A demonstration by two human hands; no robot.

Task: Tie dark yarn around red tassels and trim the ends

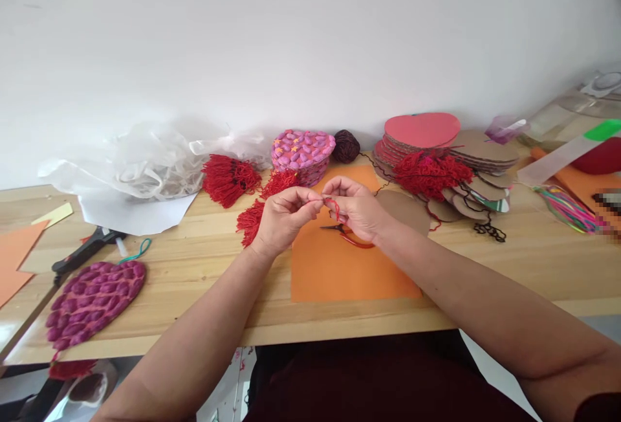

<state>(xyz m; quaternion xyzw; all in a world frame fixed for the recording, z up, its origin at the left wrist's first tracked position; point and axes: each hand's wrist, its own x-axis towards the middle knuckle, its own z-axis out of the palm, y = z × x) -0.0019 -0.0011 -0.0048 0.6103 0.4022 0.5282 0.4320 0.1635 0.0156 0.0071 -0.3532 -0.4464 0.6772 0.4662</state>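
Note:
Both hands meet above an orange sheet on the wooden table. A short piece of red yarn runs between them. My left hand pinches one end of it between thumb and forefinger. The fingers of my right hand are closed on the other part, close to the left fingertips. Under the right hand lie scissors with red handles, partly covered by it. Red yarn tassels lie just beyond the left hand. A round piece of brown cardboard is beside the right wrist.
Behind are a tassel bundle, a stack of decorated pink hearts, a dark yarn ball and stacked cardboard shapes with red yarn. At left lie a purple heart, a glue gun and a plastic bag.

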